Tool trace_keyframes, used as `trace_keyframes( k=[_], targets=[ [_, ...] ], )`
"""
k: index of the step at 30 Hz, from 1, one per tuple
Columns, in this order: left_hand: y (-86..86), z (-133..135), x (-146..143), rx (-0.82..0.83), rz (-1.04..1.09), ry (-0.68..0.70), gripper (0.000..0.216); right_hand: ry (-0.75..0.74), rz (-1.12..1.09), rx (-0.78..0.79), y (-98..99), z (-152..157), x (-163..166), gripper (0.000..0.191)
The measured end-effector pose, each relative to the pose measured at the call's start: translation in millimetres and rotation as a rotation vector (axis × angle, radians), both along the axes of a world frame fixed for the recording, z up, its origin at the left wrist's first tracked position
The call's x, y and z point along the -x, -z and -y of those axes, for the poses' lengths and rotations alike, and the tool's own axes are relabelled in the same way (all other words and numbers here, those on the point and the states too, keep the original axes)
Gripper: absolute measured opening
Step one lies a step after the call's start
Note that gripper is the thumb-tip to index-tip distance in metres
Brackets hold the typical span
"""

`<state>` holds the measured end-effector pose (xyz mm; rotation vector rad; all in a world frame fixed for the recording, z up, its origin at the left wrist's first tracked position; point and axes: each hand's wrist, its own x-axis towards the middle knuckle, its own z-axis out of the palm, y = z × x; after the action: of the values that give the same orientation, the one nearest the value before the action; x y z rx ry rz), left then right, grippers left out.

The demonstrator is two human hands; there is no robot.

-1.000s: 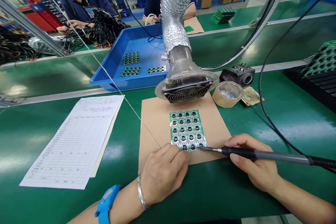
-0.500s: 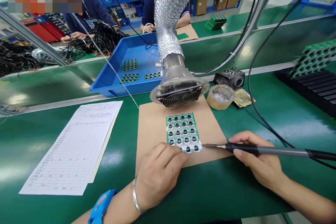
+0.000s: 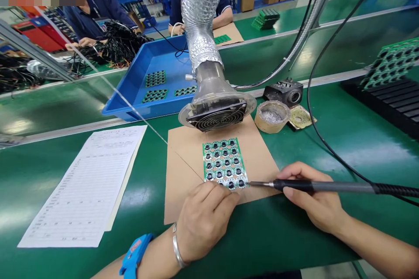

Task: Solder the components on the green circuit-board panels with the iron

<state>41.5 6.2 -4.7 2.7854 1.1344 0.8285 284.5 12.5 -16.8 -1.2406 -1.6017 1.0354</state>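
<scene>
The right hand (image 3: 314,205) clamped the slim black soldering iron (image 3: 327,186), tip at the near edge of the green circuit-board panel (image 3: 224,163). The left hand (image 3: 204,222), pinching thin silver solder wire (image 3: 153,130), lay just beside. A slip could have burned its fingertips.

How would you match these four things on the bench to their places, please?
1 soldering iron
2 green board
3 printed sheet
4 blue tray

a on the brown card, below the fan duct
b in the right hand
c behind the card, holding three small boards
d flat on the green mat, left of the card

Pairs: 1-b, 2-a, 3-d, 4-c
</scene>
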Motion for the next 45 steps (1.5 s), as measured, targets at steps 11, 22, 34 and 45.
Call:
trace_keyframes(
  k=[11,22,34,45],
  targets=[
    [6.1,-2.2,1.8,0.031,-0.02,0.015,0.018,-0.026,0.033,-0.003,-0.7,0.2,0.0,0.008],
    [2.7,0.6,0.8,0.005,0.001,0.011,0.017,-0.002,0.017,-0.002,0.2,2.4,-1.5,0.006],
    [5.5,-0.2,0.8,0.011,-0.017,0.025,0.017,-0.053,0.037,-0.004,-2.8,1.3,0.8,0.01],
    [7.8,-1.1,0.9,0.03,-0.012,0.037,0.02,-0.021,-0.004,-0.028,-1.4,3.3,-2.1,0.013]
  ],
)
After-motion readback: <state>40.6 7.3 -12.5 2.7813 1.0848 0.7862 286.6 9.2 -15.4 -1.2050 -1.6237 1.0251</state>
